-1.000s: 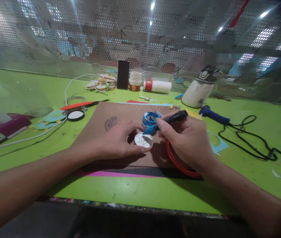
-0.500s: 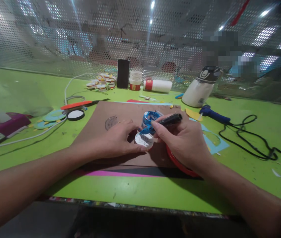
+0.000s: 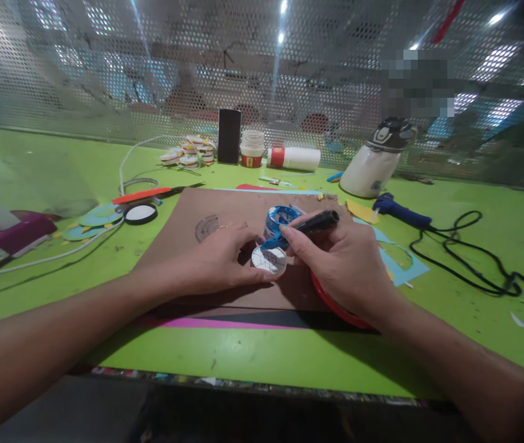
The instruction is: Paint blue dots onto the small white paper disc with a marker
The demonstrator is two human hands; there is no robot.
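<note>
My left hand (image 3: 234, 255) steadies a small round white disc (image 3: 268, 263) at its left side, thumb along the near edge and fingers by the far edge. Thin dark crossing lines mark the disc's top. My right hand (image 3: 330, 252) grips a black-handled tool (image 3: 314, 223) with a blue front end, slanting down to the left. Its blue end lies over the disc's far edge; whether it touches I cannot tell. Just behind stands a blue-smeared round pot (image 3: 282, 216). All this is above a brown board (image 3: 238, 206).
A red round rim (image 3: 335, 304) shows under my right wrist. To the right are a blue glue gun (image 3: 403, 212) with a black cord and cut paper (image 3: 404, 264). An orange-handled cutter (image 3: 141, 195) and a round black-rimmed lid (image 3: 140, 213) lie left. Cups (image 3: 252, 147), a phone (image 3: 229, 136) and a kettle (image 3: 372, 163) stand behind.
Both hands, the disc and the tool stay almost in place. The view shifts very slightly.
</note>
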